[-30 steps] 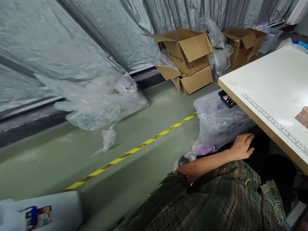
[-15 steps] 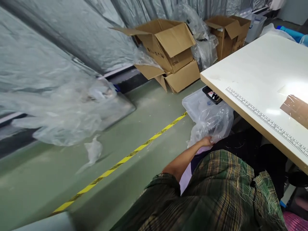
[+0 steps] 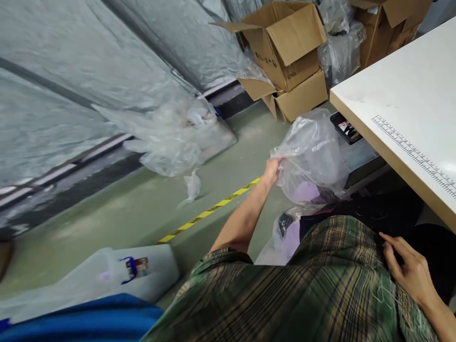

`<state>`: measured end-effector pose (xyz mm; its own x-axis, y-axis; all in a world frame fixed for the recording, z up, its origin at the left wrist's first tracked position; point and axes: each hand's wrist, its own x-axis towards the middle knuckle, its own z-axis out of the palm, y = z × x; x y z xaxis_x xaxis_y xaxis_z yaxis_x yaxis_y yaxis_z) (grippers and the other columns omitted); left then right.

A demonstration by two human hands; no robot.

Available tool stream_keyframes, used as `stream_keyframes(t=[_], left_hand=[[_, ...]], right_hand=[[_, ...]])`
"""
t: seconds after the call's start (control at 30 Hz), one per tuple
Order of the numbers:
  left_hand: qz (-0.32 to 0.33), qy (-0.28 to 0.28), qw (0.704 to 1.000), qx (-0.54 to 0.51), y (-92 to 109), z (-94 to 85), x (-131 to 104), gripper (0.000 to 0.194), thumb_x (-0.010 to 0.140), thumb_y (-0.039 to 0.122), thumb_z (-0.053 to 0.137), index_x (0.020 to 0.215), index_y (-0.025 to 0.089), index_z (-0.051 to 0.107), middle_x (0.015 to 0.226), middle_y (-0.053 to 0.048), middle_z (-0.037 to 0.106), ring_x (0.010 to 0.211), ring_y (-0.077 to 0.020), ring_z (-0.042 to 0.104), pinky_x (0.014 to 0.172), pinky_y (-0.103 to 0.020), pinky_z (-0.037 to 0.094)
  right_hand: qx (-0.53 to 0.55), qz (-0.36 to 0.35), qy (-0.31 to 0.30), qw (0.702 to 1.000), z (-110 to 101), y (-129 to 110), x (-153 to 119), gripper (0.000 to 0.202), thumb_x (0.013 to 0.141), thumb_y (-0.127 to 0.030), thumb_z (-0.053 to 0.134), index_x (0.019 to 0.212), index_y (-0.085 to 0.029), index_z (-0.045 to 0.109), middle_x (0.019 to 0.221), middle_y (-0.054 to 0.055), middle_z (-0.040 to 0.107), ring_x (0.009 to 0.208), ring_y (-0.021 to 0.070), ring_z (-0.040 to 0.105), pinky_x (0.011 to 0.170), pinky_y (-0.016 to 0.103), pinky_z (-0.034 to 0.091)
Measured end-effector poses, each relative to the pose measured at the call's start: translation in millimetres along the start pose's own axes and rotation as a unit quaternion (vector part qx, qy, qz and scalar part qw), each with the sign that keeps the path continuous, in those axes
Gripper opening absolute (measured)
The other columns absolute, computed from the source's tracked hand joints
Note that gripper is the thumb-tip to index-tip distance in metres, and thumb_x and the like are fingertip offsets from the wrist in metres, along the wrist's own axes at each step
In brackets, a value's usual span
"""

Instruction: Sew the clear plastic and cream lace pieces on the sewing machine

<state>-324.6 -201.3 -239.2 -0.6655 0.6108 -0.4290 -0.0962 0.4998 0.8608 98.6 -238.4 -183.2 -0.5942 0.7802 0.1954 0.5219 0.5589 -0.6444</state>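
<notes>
The clear, crumpled plastic bag lies at 2 o'clock from the left hand, the nearer of the two hands, which pinches its side edge; the creases hide any sure long axis. From the right hand, half curled by the green plaid garment, its grip impossible to tell, the bag sits towards 11 o'clock. Against half a second earlier, the left hand reaches farther from the garment and the right hand is newly in view.
</notes>
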Motion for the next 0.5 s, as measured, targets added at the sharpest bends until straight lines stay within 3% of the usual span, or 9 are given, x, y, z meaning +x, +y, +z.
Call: stream_keyframes(t=[0.1, 0.23, 0.37, 0.5], left_hand=[[0.018, 0.024, 0.998, 0.050, 15.0, -20.3, 12.1, 0.029, 0.097, 0.036, 0.057, 0.112, 0.011, 0.062, 0.093, -0.005, 0.065, 0.078, -0.0144, 0.062, 0.070, -0.029, 0.055], [0.051, -0.013, 0.988, 0.147, 14.5, -16.3, -0.2, 0.024, 0.093, 0.026, 0.052, 0.098, 0.008, 0.067, 0.063, 0.001, 0.055, 0.059, -0.0110, 0.050, 0.058, -0.023, 0.044], [0.105, -0.134, 0.949, 0.266, 14.4, -0.6, -32.3, 0.014, 0.079, 0.018, 0.058, 0.083, 0.014, 0.070, 0.058, 0.003, 0.054, 0.060, -0.0123, 0.052, 0.064, -0.024, 0.043], [0.159, -0.284, 0.874, 0.362, 20.2, 13.3, -85.6, 0.008, 0.063, 0.010, 0.063, 0.060, 0.017, 0.064, 0.051, 0.003, 0.053, 0.062, -0.0161, 0.057, 0.072, -0.027, 0.045]], right_hand=[[0.053, 0.117, -0.024, 0.991, 16.4, 8.5, -1.4, 0.034, 0.096, -0.040, 0.047, 0.102, -0.018, 0.072, 0.084, 0.007, 0.073, 0.068, 0.0190, 0.068, 0.059, 0.031, 0.057], [0.086, 0.181, -0.028, 0.979, 30.7, 15.4, 1.9, 0.039, 0.091, -0.046, 0.049, 0.101, -0.017, 0.074, 0.095, 0.010, 0.075, 0.073, 0.0219, 0.069, 0.058, 0.033, 0.056], [0.094, 0.230, -0.046, 0.968, 34.1, 24.9, 7.7, 0.046, 0.086, -0.053, 0.050, 0.101, -0.018, 0.074, 0.097, 0.011, 0.075, 0.075, 0.0227, 0.069, 0.056, 0.032, 0.054], [0.145, 0.278, -0.065, 0.947, 29.2, 20.3, 38.2, 0.060, 0.082, -0.062, 0.055, 0.122, -0.019, 0.066, 0.115, 0.013, 0.072, 0.101, 0.0275, 0.069, 0.082, 0.038, 0.058]])
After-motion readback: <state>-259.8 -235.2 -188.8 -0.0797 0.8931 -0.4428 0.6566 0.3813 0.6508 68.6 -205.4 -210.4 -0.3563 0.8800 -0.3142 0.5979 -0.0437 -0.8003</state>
